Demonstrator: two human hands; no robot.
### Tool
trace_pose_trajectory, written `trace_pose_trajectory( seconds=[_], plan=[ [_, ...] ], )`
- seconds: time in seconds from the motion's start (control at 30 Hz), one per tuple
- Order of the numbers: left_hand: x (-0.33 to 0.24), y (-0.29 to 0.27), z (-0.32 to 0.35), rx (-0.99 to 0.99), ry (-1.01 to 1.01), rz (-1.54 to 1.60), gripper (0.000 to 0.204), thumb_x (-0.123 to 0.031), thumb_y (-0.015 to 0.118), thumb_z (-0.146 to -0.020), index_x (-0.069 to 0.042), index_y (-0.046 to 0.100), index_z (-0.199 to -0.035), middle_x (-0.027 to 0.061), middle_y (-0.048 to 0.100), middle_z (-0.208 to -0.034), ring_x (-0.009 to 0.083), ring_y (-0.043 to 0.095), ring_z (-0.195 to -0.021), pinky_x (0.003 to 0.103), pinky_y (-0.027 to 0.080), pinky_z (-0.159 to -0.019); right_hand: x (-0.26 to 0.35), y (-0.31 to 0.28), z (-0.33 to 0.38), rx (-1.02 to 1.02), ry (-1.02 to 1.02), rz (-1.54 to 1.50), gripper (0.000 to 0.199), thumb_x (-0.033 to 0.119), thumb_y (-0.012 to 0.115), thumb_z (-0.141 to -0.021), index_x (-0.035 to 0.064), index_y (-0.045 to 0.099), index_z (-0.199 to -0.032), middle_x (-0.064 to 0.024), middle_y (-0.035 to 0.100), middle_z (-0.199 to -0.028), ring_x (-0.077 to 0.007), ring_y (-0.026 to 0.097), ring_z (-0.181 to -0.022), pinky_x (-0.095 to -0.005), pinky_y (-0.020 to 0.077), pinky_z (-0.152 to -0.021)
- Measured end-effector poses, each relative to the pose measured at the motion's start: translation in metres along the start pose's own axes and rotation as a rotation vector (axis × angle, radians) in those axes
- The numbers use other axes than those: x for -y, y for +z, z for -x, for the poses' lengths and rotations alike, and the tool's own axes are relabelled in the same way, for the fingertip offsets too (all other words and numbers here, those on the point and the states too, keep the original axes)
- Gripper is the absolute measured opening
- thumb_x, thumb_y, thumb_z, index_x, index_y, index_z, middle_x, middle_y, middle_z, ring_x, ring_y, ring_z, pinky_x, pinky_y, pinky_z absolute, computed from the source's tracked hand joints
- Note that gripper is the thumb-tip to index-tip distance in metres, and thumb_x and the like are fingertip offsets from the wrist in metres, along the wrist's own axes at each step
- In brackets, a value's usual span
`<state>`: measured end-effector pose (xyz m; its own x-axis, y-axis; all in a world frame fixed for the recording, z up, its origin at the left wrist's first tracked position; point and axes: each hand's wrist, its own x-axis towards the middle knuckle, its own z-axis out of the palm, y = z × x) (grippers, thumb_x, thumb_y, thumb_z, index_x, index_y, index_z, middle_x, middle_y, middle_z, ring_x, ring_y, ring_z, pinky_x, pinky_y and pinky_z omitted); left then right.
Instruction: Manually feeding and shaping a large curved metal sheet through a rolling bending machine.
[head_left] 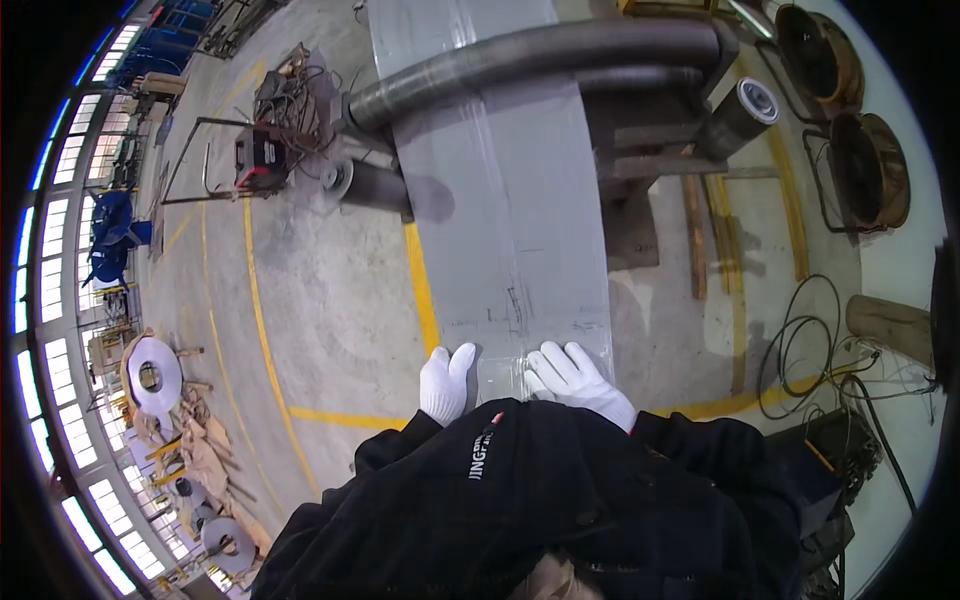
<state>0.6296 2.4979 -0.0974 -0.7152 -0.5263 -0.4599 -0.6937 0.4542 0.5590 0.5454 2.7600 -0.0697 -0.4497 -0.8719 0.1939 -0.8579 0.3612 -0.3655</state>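
Observation:
A long, flat grey sheet (pixel 520 220) runs away from my body, under a dark roller (pixel 540 65). Pale creases and dark scuff marks show along it. My left hand (pixel 446 384), in a white glove, is at the sheet's left edge near me, thumb apart from the fingers and the edge between them. My right hand (pixel 578 382), gloved in white too, lies on the near right part of the sheet with its fingers spread. Clear film or tape glints beside its fingertips. My dark jacket hides the sheet's nearest end.
Short cylinders (pixel 370 187) stand beside the roller, another (pixel 740 112) on its right. Far left are a red and black machine (pixel 260 160) and metal coils (pixel 152 375). Round fans (pixel 868 170) and a looped cable (pixel 800 345) are on the right. Yellow lines (pixel 262 330) mark the floor.

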Motion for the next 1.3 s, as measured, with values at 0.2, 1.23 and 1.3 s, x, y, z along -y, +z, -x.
trace_pose_trajectory(
  seconds=[0.2,1.23,1.3],
  plan=[
    [0.012,-0.004,0.017,0.016,-0.07,0.097,0.049,-0.04,0.068,-0.102,0.006,0.058,-0.087,0.0281,0.066,-0.076,0.0415,0.067,-0.073,0.045,0.052,-0.069,0.018,-0.011,0.005,0.068,0.033,-0.052,0.047,0.032,0.057,-0.086,-0.0024,0.064,-0.118,-0.0167,0.062,-0.12,-0.0327,0.055,-0.12,-0.0452,0.0451,-0.101],
    [0.003,0.015,-0.02,-0.029,-0.018,-0.053,0.043,-0.037,0.066,-0.102,0.004,0.058,-0.093,0.0292,0.068,-0.082,0.0502,0.068,-0.079,0.05,0.053,-0.069,-0.032,0.029,-0.015,0.203,0.01,-0.045,0.057,0.031,0.055,-0.088,-0.0035,0.06,-0.134,-0.0188,0.058,-0.141,-0.0367,0.053,-0.134,-0.0475,0.0436,-0.113],
    [0.003,0.028,-0.035,-0.081,0.155,-0.104,0.042,-0.036,0.066,-0.102,0.004,0.058,-0.092,0.0296,0.068,-0.082,0.0509,0.068,-0.08,0.051,0.053,-0.07,-0.041,0.055,-0.013,0.139,-0.025,0.0,0.057,0.031,0.055,-0.088,-0.003,0.06,-0.133,-0.0176,0.059,-0.139,-0.0351,0.054,-0.132,-0.0454,0.0447,-0.111]
  ],
)
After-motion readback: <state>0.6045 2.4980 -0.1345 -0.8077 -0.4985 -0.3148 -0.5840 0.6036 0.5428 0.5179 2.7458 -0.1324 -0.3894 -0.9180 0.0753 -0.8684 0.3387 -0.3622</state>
